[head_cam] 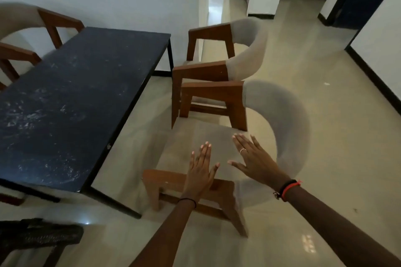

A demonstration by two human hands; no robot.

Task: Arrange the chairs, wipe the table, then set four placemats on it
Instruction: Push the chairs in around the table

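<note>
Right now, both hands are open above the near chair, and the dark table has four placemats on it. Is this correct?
Not quite. The head view shows no placemats on the dark table; its top carries only whitish smears. The rest stands: the left hand and the right hand are both open, fingers straight, above the near chair.

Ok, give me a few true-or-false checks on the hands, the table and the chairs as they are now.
1. The left hand and right hand are both open, fingers straight. True.
2. The left hand grips a cloth. False: it holds nothing.
3. The table top shows pale smears. True.
4. Four placemats lie on the table. False: none are on it.
5. The near chair and far chair stand to the right of the table. True.
</note>
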